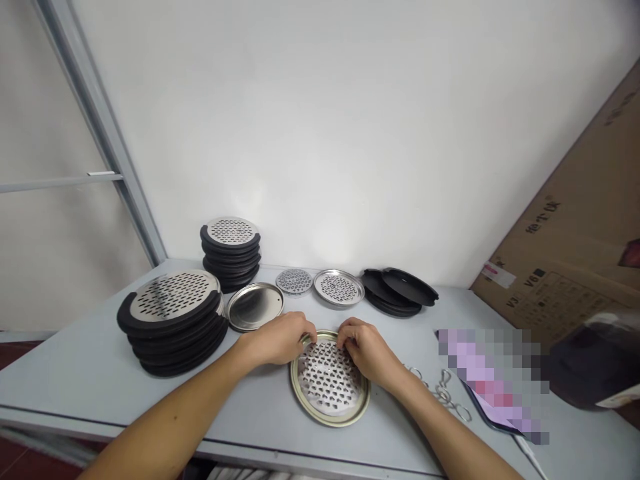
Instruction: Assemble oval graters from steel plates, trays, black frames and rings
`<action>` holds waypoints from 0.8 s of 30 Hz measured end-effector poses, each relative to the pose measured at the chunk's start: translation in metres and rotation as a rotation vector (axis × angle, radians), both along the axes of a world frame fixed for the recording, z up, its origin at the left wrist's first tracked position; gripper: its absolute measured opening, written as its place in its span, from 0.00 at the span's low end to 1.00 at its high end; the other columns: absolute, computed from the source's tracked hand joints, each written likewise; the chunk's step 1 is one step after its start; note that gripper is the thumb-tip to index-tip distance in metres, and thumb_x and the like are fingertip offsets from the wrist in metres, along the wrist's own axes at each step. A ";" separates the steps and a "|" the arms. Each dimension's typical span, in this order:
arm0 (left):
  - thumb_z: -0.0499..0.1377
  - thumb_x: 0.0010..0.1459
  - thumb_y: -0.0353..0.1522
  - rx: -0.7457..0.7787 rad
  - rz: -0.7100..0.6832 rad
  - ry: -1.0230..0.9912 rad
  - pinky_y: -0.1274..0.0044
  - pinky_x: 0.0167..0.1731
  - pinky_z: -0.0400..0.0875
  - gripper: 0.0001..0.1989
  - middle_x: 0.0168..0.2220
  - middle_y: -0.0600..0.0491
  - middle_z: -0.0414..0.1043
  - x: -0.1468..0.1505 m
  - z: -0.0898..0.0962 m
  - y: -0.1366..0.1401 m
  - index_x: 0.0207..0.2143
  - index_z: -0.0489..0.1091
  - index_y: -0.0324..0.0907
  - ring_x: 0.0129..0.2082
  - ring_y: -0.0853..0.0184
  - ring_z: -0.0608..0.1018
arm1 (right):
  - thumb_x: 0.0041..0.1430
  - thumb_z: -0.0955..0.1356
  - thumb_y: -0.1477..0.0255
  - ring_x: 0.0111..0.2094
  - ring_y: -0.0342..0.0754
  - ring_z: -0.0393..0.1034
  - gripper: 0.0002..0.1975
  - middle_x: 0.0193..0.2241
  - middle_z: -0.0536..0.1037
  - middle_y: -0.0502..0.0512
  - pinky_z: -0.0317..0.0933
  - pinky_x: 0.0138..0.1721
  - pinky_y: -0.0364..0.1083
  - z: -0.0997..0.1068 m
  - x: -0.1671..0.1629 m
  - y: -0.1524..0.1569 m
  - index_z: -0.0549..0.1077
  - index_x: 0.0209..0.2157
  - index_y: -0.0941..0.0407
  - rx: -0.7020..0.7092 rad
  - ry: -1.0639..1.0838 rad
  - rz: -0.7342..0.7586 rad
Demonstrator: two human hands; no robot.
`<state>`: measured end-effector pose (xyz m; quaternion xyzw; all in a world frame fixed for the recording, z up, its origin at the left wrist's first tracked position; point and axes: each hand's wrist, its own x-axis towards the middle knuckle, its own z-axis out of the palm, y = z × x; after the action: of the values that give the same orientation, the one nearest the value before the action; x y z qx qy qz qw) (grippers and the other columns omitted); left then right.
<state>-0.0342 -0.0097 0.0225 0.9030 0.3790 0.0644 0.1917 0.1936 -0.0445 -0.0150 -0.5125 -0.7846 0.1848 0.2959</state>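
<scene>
A round metal grater plate (331, 381), with rows of raised holes, lies in a shallow round metal tray (332, 420) with a gold-toned rim, close to the table's front. My left hand (286, 339) is closed at the upper left edge, fingertips on the plate and the tray's rim. At the upper right edge, my right hand (369, 352) is closed too, its fingers bent onto the plate; part of the edge is hidden beneath them. Behind them lie a plain silver round tray (256, 305), a loose grater plate (294, 281) and another silver tray (340, 301) with a grater plate inside.
Stacks of black-rimmed grater discs stand at the left front (175, 327) and left back (231, 257). Black round holders (395, 293) lie at the back right. Wire rings (445, 393), a phone-like device (493, 387) with a cable, a dark container (590, 363) and a cardboard box (565, 247) occupy the right.
</scene>
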 end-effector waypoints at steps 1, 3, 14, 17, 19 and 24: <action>0.55 0.52 0.24 0.001 -0.001 0.002 0.77 0.39 0.66 0.18 0.41 0.52 0.73 0.000 0.000 0.000 0.41 0.76 0.50 0.37 0.64 0.75 | 0.46 0.60 0.88 0.34 0.47 0.71 0.18 0.33 0.75 0.54 0.63 0.39 0.44 0.000 0.000 0.000 0.77 0.25 0.56 -0.001 0.003 0.000; 0.55 0.52 0.24 0.002 -0.004 0.006 0.77 0.38 0.66 0.18 0.41 0.52 0.73 -0.001 0.000 0.000 0.41 0.76 0.50 0.36 0.64 0.75 | 0.46 0.59 0.88 0.34 0.47 0.71 0.19 0.33 0.76 0.54 0.63 0.39 0.44 0.000 0.000 0.001 0.77 0.24 0.56 -0.004 0.012 0.005; 0.55 0.51 0.23 -0.034 0.010 0.006 0.76 0.41 0.65 0.21 0.42 0.52 0.72 0.001 0.003 -0.001 0.44 0.75 0.52 0.40 0.63 0.74 | 0.47 0.60 0.87 0.34 0.47 0.71 0.18 0.31 0.76 0.54 0.62 0.40 0.44 0.001 0.001 0.001 0.77 0.26 0.56 0.012 0.003 -0.004; 0.55 0.51 0.23 -0.049 0.009 0.006 0.76 0.42 0.65 0.21 0.42 0.52 0.71 0.000 0.003 -0.001 0.44 0.75 0.51 0.40 0.63 0.74 | 0.47 0.60 0.87 0.34 0.47 0.71 0.17 0.31 0.76 0.54 0.62 0.40 0.44 0.000 0.000 0.002 0.76 0.25 0.56 0.003 0.008 0.000; 0.55 0.51 0.23 -0.051 0.012 0.010 0.76 0.41 0.66 0.21 0.42 0.52 0.71 0.000 0.003 -0.001 0.44 0.75 0.50 0.40 0.63 0.74 | 0.47 0.60 0.87 0.34 0.47 0.71 0.17 0.32 0.76 0.54 0.63 0.39 0.43 -0.001 0.000 0.002 0.76 0.24 0.56 -0.003 0.014 0.002; 0.55 0.52 0.24 -0.035 0.002 0.004 0.76 0.41 0.65 0.20 0.42 0.51 0.72 -0.001 0.001 0.000 0.44 0.75 0.50 0.39 0.63 0.74 | 0.46 0.60 0.87 0.34 0.46 0.71 0.17 0.31 0.76 0.54 0.62 0.39 0.43 -0.002 0.000 0.001 0.76 0.24 0.56 0.008 0.025 0.000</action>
<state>-0.0349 -0.0098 0.0239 0.8994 0.3811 0.0561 0.2067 0.1934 -0.0434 -0.0167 -0.5088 -0.7817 0.1879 0.3077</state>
